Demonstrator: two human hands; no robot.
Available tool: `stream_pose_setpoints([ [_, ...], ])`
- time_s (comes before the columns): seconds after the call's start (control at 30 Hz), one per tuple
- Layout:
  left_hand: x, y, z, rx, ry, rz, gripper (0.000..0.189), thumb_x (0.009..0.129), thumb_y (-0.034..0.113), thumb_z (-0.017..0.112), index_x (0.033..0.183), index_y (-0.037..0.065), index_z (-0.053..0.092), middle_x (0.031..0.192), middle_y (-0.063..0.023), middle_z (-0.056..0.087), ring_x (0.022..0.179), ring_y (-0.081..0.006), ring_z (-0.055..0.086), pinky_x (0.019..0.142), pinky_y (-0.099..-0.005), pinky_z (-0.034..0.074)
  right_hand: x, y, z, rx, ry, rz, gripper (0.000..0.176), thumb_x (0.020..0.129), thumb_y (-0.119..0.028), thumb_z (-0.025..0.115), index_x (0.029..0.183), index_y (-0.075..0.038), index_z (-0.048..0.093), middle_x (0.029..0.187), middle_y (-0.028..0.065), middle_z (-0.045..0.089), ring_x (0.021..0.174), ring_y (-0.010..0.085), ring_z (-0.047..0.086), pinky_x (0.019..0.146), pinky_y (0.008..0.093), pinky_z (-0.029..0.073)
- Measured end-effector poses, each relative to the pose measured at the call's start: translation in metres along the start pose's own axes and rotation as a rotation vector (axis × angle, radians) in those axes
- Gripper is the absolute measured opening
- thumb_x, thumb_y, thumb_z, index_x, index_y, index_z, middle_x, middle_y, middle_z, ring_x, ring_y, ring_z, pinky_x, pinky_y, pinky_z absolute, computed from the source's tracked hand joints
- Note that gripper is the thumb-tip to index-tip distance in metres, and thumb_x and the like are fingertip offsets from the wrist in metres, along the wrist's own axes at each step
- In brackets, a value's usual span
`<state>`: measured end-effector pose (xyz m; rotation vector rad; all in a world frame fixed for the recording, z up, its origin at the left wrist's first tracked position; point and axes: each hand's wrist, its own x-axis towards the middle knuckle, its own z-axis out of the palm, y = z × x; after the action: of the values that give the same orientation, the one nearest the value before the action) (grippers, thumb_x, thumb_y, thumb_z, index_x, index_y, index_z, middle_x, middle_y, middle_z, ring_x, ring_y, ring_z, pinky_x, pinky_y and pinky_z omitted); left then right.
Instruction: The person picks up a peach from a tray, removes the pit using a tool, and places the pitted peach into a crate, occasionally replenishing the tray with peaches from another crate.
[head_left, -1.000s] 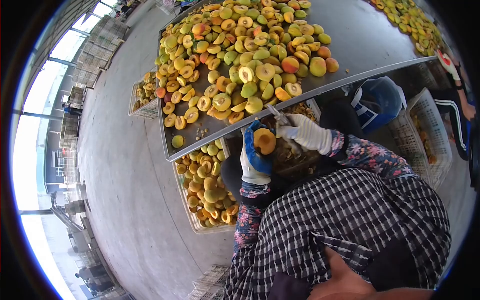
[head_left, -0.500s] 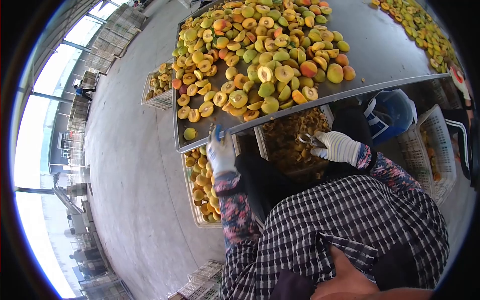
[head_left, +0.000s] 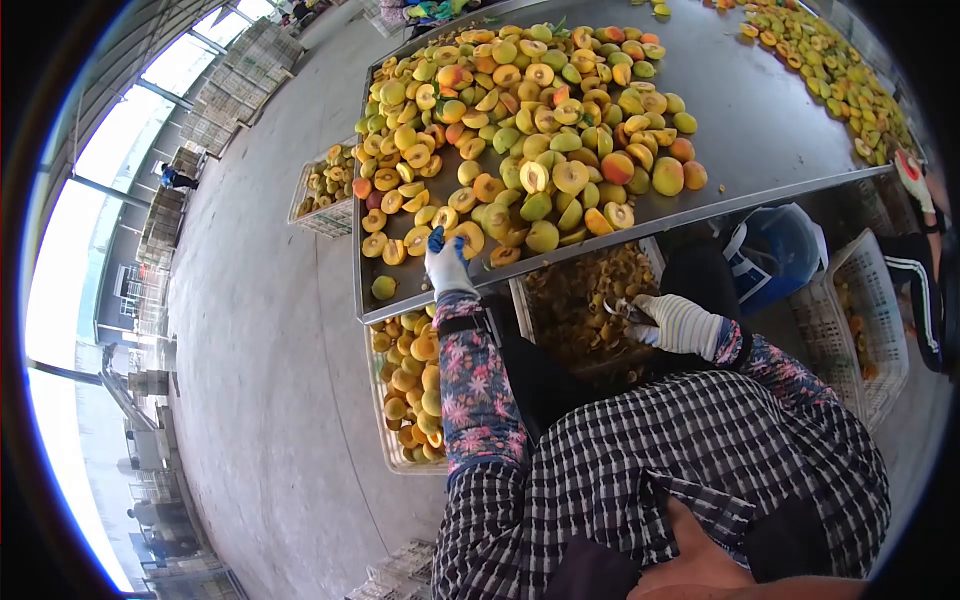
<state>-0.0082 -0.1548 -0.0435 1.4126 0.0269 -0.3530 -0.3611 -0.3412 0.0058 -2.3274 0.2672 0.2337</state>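
My left hand (head_left: 447,265), in a white glove with blue fingertips, reaches over the near left edge of the metal table (head_left: 765,95). Its fingers are apart beside a cut peach half (head_left: 468,237) and seem to touch it. A heap of halved yellow and green peaches (head_left: 540,130) covers the table beyond. My right hand (head_left: 685,325), in a striped glove, is closed on metal pliers with curved jaws (head_left: 620,309). The pliers are above a crate of brown peach scraps (head_left: 580,285), below the table edge.
Below the table's left corner stands a crate of peach halves (head_left: 410,385). Another peach crate (head_left: 325,190) sits left of the table. At right are a blue bucket (head_left: 785,265), a white crate (head_left: 860,330) and another person's gloved hand (head_left: 913,180). More peaches (head_left: 830,75) lie at far right.
My left hand has moved forward from the table's edge to the peach halves, its fingers spreading. My right hand keeps the pliers in nearly the same place. The view has shifted slightly.
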Motion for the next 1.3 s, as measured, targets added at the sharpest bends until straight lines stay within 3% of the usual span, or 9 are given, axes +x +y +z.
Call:
stream_pose_setpoints([
  [0.13,-0.053,0.025,-0.004,-0.815,-0.217,-0.214,0.033,0.091,0.021,0.056,0.121,0.007,0.062,0.109,-0.0122,0.067,0.101,-0.0290,0.066,0.091,-0.0491,0.056,0.009,-0.009,0.002,0.144,0.026,-0.079,0.041,0.092,-0.036,0.065,0.108,0.001,0.057,0.088,0.0218,0.066,0.085,0.0386,0.065,0.076,0.0416,0.051],
  [0.3,-0.116,0.020,0.032,-1.202,-0.214,-0.283,0.059,0.085,0.057,0.063,0.110,0.003,0.061,0.109,-0.0200,0.064,0.109,-0.0390,0.059,0.096,-0.0533,0.052,0.026,-0.034,0.002,0.202,0.058,-0.158,0.040,0.094,-0.034,0.062,0.110,0.001,0.054,0.084,0.0220,0.064,0.081,0.0384,0.065,0.072,0.0431,0.050],
  [0.53,-0.163,0.009,0.066,-0.827,-0.302,-0.102,0.065,0.094,0.064,0.047,0.114,0.002,0.060,0.118,-0.0179,0.060,0.112,-0.0405,0.057,0.098,-0.0574,0.048,0.039,-0.062,-0.008,0.034,0.288,-0.345,0.031,0.095,-0.027,0.059,0.107,0.000,0.051,0.083,0.0211,0.065,0.078,0.0413,0.064,0.066,0.0456,0.051],
  [0.63,-0.169,-0.003,0.079,-0.492,-0.282,0.199,0.061,0.097,0.056,0.047,0.123,0.001,0.051,0.118,-0.0175,0.059,0.109,-0.0365,0.060,0.096,-0.0534,0.050,0.042,-0.068,-0.007,-0.071,0.389,-0.387,0.027,0.095,-0.024,0.060,0.108,-0.001,0.051,0.084,0.0185,0.066,0.079,0.0391,0.066,0.067,0.0430,0.053],
  [0.77,-0.188,0.013,0.085,-0.593,-0.346,0.063,0.063,0.101,0.056,0.038,0.121,-0.002,0.051,0.117,-0.0176,0.058,0.109,-0.0361,0.059,0.098,-0.0541,0.049,0.043,-0.071,-0.006,-0.271,0.325,-0.311,0.035,0.095,-0.028,0.056,0.109,0.003,0.047,0.079,0.0178,0.066,0.069,0.0385,0.065,0.058,0.0471,0.051],
  [0.83,-0.183,-0.003,0.082,-0.082,-0.291,0.411,0.058,0.103,0.051,0.037,0.120,-0.003,0.050,0.118,-0.0176,0.057,0.110,-0.0348,0.059,0.096,-0.0509,0.051,0.044,-0.067,-0.003,-0.312,0.291,-0.306,0.036,0.093,-0.026,0.056,0.110,0.005,0.047,0.073,0.0174,0.065,0.066,0.0375,0.064,0.056,0.0460,0.051],
  [0.9,-0.183,-0.010,0.078,-0.003,-0.295,0.442,0.054,0.105,0.046,0.036,0.119,-0.004,0.050,0.116,-0.0176,0.058,0.108,-0.0331,0.060,0.094,-0.0471,0.053,0.045,-0.062,-0.002,-0.319,0.221,-0.272,0.036,0.093,-0.025,0.056,0.111,0.005,0.047,0.072,0.0169,0.064,0.065,0.0373,0.064,0.056,0.0452,0.051],
  [1.07,-0.178,0.000,0.065,-0.269,-0.397,-0.020,0.050,0.106,0.041,0.037,0.113,-0.005,0.054,0.098,-0.0166,0.065,0.093,-0.0291,0.066,0.088,-0.0369,0.055,0.045,-0.046,0.001,-0.303,0.072,-0.273,0.036,0.095,-0.023,0.051,0.116,0.006,0.048,0.074,0.0173,0.065,0.068,0.0374,0.064,0.057,0.0448,0.051],
  [1.3,-0.177,0.011,0.069,-0.358,-0.491,-0.102,0.057,0.103,0.050,0.038,0.114,-0.003,0.057,0.103,-0.0141,0.065,0.092,-0.0269,0.066,0.087,-0.0378,0.054,0.058,-0.022,0.030,0.316,0.182,-0.573,0.026,0.101,-0.023,0.050,0.118,-0.004,0.054,0.087,0.0091,0.063,0.072,0.0262,0.061,0.065,0.0356,0.052],
])
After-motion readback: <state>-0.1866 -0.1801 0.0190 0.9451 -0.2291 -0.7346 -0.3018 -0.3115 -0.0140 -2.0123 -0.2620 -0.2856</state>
